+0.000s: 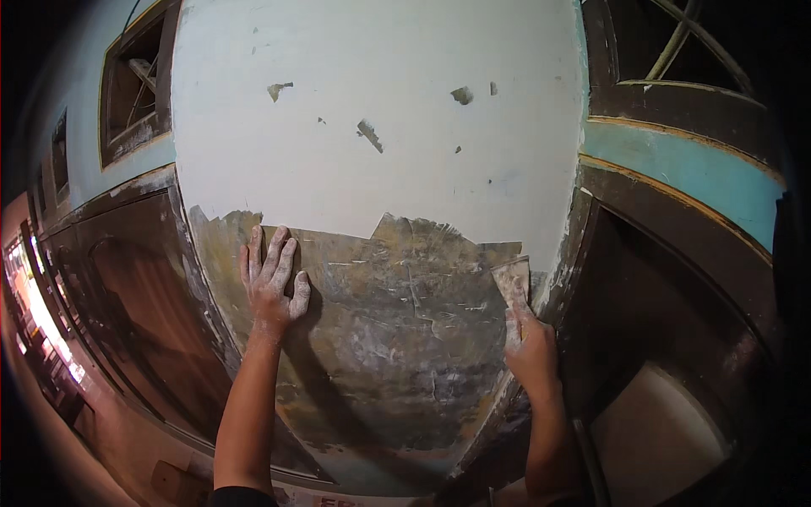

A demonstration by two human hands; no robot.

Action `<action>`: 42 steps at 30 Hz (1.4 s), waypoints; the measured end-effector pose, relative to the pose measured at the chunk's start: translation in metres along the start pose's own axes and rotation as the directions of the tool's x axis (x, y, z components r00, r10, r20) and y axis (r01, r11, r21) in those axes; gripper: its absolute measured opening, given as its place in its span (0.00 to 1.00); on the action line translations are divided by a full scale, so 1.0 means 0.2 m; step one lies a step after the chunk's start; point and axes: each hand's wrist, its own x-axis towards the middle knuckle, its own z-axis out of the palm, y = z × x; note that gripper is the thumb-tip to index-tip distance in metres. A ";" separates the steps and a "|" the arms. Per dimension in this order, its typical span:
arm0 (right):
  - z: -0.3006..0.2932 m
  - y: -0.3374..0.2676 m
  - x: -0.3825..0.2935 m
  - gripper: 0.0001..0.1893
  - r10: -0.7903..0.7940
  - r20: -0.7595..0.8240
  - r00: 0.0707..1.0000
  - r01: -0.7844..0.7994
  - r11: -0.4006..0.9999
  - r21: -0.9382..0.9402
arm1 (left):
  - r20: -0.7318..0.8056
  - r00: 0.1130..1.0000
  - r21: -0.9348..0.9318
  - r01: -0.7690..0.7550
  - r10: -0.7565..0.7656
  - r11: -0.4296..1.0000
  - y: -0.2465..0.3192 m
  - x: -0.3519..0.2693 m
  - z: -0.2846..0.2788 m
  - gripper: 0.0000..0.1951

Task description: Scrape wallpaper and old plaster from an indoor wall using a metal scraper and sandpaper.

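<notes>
Before me stands a wall whose upper part is coated in white paint or skim coat [380,57], with several small bare chips in it. Below a jagged edge, its surface is bare, stained grey-brown plaster [380,342]. My left hand [274,279] lies palm-on against this bare part, fingers spread and dusted white, the tips just under the white edge. Gripped in my right hand [529,348] is a putty knife [513,279], its wide blade pointing up against the wall near the right border of the bare area. The knife's handle is mostly hidden by my fingers.
Dark wooden doors flank the wall at left [139,266] and right [659,279]. Over them are framed openings, with turquoise wall [684,161] between door and opening at right. A pale curved panel [659,418] stands low at right. Bright light enters at far left.
</notes>
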 end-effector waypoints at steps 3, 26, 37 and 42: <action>0.01 0.00 0.02 0.17 -0.009 -0.013 1.000 0.009 1.000 -0.012 | -0.005 1.000 -0.015 0.000 0.000 1.000 0.00 -0.01 0.00 0.25; 0.11 -0.06 0.04 0.27 -0.048 -0.197 0.979 0.053 0.998 0.019 | 0.007 1.000 -0.008 0.007 -0.007 1.000 -0.02 -0.02 -0.01 0.24; 0.13 -0.04 0.04 0.27 -0.115 -0.256 0.960 0.129 0.991 0.039 | -0.004 1.000 0.004 0.007 -0.007 1.000 -0.01 -0.01 -0.01 0.24; 0.11 -0.07 0.07 0.27 -0.054 -0.216 0.975 0.065 0.997 0.043 | 0.008 1.000 -0.006 0.004 -0.004 1.000 -0.01 -0.01 -0.01 0.24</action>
